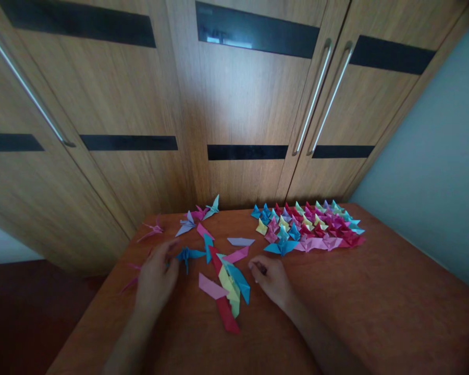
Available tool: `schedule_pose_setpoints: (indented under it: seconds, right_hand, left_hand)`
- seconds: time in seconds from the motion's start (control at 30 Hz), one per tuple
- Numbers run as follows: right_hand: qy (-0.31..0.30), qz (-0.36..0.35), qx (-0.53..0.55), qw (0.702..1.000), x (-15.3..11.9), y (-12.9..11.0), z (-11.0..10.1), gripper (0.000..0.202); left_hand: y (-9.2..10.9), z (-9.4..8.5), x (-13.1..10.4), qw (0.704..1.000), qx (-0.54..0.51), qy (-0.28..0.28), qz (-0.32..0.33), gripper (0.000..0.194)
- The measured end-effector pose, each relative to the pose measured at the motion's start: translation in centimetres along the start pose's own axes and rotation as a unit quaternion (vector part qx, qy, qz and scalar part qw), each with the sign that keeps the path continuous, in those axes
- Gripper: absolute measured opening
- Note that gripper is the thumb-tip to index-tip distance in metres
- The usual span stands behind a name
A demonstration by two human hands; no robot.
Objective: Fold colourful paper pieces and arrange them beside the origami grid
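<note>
On the left side of the table, my left hand [156,276] has its thumb and fingers apart, beside a blue paper crane [186,253]. Whether its fingertips touch the crane I cannot tell. Pink and red folded paper [132,281] shows partly behind this hand. My right hand [273,278] is curled closed near the tabletop, with nothing visible in its fingers. Between the hands lies a loose pile of folded paper strips, among them a red strip [227,315], a yellow strip [229,286], a blue strip [239,281] and a pink strip [212,286].
Several rows of colourful folded paper cranes [320,242] stand at the back right of the brown table [355,307]. Further cranes, including a lilac crane [186,224] and a pink crane [154,228], sit at the back left. A wooden wardrobe [242,104] rises behind.
</note>
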State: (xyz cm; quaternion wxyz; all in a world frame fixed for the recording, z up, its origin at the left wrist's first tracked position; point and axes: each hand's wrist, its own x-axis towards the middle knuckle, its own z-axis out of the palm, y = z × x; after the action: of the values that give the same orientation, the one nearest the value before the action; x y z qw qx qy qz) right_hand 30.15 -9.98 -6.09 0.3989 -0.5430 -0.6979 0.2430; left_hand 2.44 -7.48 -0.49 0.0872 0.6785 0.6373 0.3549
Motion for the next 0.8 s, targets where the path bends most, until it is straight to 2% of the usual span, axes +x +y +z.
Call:
schedule_pose_setpoints:
  seconds: [0.1, 0.23, 0.33, 0.43, 0.7, 0.8]
  right_hand:
    - [-0.011, 0.004, -0.003, 1.000, 0.1, 0.1, -0.2, 0.022]
    - [-0.027, -0.012, -0.027, 0.999, 0.2, 0.0, -0.2, 0.021]
    - [-0.028, -0.018, -0.032, 0.999, 0.1, 0.0, -0.2, 0.021]
    - [-0.029, -0.017, -0.032, 0.999, 0.0, -0.1, -0.2, 0.022]
    - [-0.041, -0.020, -0.046, 0.998, 0.0, -0.3, -0.4, 0.022]
    - [-0.043, -0.022, -0.051, 0.998, 0.0, -0.4, -0.4, 0.022]
  left_hand:
    - [-0.4, 0.3, 0.1, 0.993, 0.095, -0.033, 0.055, 0.042]
    - [-0.8, 0.2, 0.3, 0.984, 0.161, -0.067, 0.019, 0.037]
    - [-0.7, 0.2, 0.3, 0.982, 0.168, -0.081, -0.004, 0.034]
    - [-0.4, 0.5, 0.2, 0.982, 0.162, -0.095, 0.008, 0.032]
    - [0.2, 0.8, 0.0, 0.965, 0.218, -0.148, -0.009, 0.037]
    - [0.0, 0.7, 0.0, 0.962, 0.228, -0.149, -0.016, 0.037]
